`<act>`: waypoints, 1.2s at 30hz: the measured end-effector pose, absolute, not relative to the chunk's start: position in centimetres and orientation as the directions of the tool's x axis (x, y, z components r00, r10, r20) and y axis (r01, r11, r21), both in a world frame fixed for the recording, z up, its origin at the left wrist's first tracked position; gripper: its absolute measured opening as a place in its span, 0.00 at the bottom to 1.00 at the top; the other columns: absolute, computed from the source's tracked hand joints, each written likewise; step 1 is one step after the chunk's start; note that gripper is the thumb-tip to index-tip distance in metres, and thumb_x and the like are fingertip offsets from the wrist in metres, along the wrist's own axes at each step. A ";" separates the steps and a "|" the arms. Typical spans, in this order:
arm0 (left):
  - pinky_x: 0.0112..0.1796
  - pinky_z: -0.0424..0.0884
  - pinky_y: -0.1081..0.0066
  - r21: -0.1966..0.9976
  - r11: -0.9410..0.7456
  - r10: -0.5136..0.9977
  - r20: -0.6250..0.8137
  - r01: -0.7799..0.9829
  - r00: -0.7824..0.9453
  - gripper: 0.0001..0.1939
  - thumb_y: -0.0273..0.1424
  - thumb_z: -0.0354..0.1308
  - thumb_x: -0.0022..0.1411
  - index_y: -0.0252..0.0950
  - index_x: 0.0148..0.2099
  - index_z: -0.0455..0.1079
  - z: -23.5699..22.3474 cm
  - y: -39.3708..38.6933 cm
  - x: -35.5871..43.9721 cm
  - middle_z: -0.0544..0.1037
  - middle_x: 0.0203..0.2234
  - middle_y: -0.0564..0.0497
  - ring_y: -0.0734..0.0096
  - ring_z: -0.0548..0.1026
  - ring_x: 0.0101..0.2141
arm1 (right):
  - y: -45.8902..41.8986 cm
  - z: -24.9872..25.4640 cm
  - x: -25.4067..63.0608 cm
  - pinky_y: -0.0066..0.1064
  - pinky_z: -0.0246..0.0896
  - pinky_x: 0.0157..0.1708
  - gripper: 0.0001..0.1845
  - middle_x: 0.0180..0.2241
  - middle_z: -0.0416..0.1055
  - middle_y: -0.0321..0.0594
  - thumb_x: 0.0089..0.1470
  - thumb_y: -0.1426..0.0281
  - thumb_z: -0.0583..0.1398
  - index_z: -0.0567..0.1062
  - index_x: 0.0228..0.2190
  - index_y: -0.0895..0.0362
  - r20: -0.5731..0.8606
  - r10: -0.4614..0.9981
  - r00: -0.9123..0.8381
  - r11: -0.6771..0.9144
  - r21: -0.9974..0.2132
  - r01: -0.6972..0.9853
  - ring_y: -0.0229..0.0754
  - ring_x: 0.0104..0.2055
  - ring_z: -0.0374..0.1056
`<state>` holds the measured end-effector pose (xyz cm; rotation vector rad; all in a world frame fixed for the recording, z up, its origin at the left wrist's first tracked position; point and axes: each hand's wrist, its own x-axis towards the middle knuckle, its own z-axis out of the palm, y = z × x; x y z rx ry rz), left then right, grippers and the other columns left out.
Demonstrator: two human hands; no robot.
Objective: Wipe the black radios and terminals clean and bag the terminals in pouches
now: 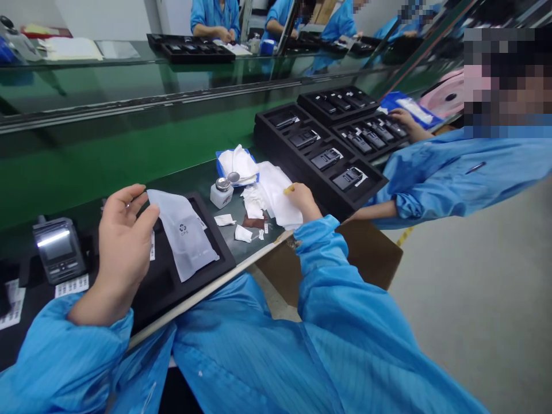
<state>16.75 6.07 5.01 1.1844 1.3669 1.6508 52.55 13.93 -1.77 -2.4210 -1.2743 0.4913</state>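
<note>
My left hand [125,247] is raised over a black foam tray [226,256]. Its thumb and fingers close at the upper corner of a frosted plastic bag [187,236] with a recycling mark, which slants down across the tray. To the left, a dark handheld device with a small screen [59,247] sits beside a barcode label strip [72,286]. My right hand [304,201] has curled fingers over a white cloth [278,198], with something yellow at the fingertips. What lies between those fingers is hidden.
A white bottle with a metal cap [221,192] stands by a blue-edged pack of wipes [238,165]. Scraps of white paper [244,233] lie near the bench edge. Stacked black trays with devices [319,158] rise at right, beside a co-worker's blue sleeve [457,167].
</note>
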 end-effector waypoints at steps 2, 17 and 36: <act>0.56 0.66 0.60 0.976 -0.216 0.908 0.210 0.024 -0.362 0.17 0.23 0.65 0.48 0.39 0.43 0.70 5.3 5.7 16.4 0.75 0.46 0.49 0.61 0.73 0.52 | 13.8 -1.6 52.8 0.34 0.62 0.40 0.06 0.32 0.74 0.45 0.47 0.77 0.56 0.74 0.28 0.60 -0.128 0.831 0.541 -0.517 -0.540 0.665 0.46 0.37 0.70; 0.62 0.58 0.52 0.755 -0.491 0.851 0.523 0.434 0.053 0.25 0.32 0.72 0.43 0.43 0.45 0.72 9.0 4.2 14.5 0.70 0.57 0.45 0.49 0.63 0.61 | 8.2 10.6 41.0 0.27 0.66 0.26 0.15 0.25 0.73 0.31 0.37 0.64 0.71 0.75 0.29 0.52 -0.016 0.991 -0.133 -0.016 -1.000 0.002 0.35 0.25 0.68; 0.22 0.70 0.72 0.978 0.132 0.955 -0.170 -0.163 -0.242 0.26 0.51 0.73 0.36 0.36 0.29 0.71 5.3 1.8 7.6 0.78 0.21 0.51 0.69 0.74 0.21 | 11.5 8.2 25.0 0.24 0.69 0.20 0.28 0.18 0.70 0.29 0.18 0.59 0.78 0.73 0.22 0.58 -0.198 0.810 -0.552 -0.204 -0.978 0.052 0.31 0.20 0.67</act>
